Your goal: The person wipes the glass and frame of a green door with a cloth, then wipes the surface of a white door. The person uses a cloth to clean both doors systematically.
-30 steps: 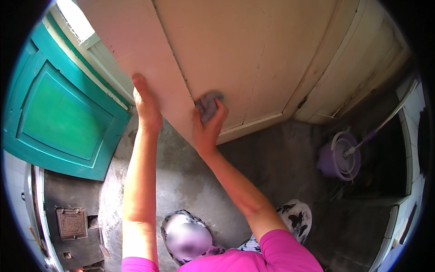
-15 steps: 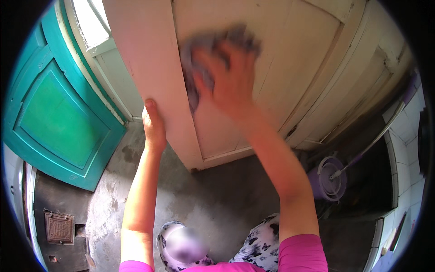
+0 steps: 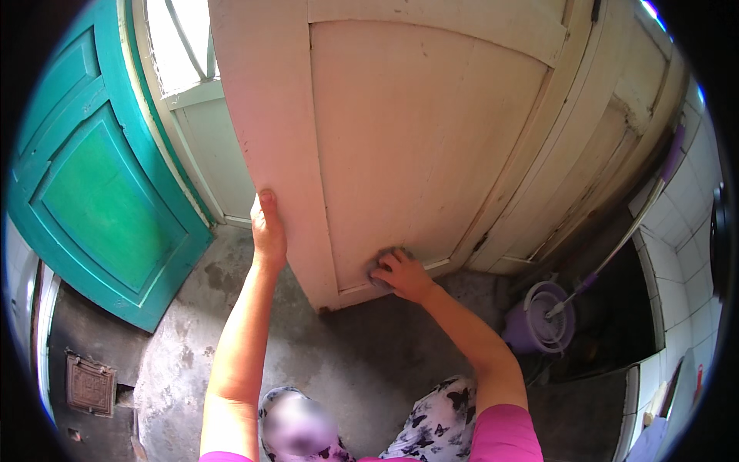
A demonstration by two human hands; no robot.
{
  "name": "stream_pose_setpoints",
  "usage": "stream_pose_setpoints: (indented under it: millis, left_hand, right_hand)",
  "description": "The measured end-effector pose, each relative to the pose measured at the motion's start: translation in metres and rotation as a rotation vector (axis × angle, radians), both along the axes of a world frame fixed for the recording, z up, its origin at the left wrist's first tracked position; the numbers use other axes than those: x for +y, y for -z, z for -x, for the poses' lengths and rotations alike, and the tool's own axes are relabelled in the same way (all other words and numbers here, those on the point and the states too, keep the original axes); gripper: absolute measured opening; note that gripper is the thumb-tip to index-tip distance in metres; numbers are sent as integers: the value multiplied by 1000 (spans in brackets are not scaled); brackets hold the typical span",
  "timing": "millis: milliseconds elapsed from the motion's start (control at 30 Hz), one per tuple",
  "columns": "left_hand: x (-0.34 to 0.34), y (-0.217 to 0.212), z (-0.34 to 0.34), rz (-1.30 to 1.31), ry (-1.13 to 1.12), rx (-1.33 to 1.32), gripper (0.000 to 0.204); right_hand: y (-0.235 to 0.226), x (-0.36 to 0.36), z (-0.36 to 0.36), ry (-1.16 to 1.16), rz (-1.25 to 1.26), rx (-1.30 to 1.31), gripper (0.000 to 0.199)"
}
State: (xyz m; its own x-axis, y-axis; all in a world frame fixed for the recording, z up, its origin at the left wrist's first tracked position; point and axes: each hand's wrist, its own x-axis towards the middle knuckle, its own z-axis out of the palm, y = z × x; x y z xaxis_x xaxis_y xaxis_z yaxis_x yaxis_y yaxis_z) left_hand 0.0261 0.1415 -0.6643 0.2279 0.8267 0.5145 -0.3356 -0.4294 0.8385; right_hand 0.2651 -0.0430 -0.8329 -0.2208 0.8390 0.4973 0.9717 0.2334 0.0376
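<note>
A cream-painted wooden door (image 3: 416, 138) with a recessed panel stands open in front of me. My left hand (image 3: 269, 235) grips its free left edge, thumb lying on the near face and the other fingers hidden behind. Low on the panel, close to the bottom rail, my right hand (image 3: 408, 277) presses a bunched grey cloth (image 3: 376, 279) against the wood. The fingers are bent over the cloth, and only parts of it show around them.
A green panelled door (image 3: 108, 208) stands at the left beside a bright window (image 3: 181, 38). At the right, a purple mop bucket (image 3: 531, 323) holds a long-handled mop (image 3: 627, 231) near white tiles (image 3: 681, 281). A rusty metal hatch (image 3: 91, 383) is at the lower left.
My right hand has moved the cloth from high on the panel down to its lower part. The left hand keeps its grip on the door edge.
</note>
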Motion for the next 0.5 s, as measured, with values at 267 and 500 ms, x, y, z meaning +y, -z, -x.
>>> stream_pose_setpoints:
  millis: [267, 500]
  left_hand:
    - [20, 10, 7, 12, -7, 29, 71]
    - [20, 11, 7, 97, 40, 71, 80]
  right_hand:
    - [-332, 84, 87, -302, -1192, 195, 51]
    - [-428, 108, 71, -268, -1082, -32, 57]
